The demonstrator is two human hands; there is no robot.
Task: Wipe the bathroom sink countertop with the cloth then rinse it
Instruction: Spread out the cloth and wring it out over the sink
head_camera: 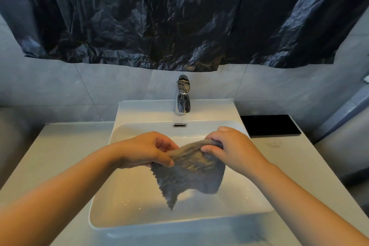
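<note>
A grey cloth [189, 173] with a zigzag edge hangs above the white sink basin [119, 211], held up by both hands. My left hand [145, 150] pinches its upper left edge between thumb and fingers. My right hand [229, 148] grips the bunched upper right edge. The cloth's lower corner points down into the basin. Water droplets lie on the basin floor. The chrome faucet [182, 96] stands behind the basin, and no water stream shows from it. The pale countertop [65, 150] runs on both sides of the sink.
A flat black tray [269, 125] lies on the countertop at the back right. Dark plastic sheeting [179, 16] covers the wall above the faucet. Grey tiles line the wall behind. An overflow slot [179, 125] sits in the basin's back wall.
</note>
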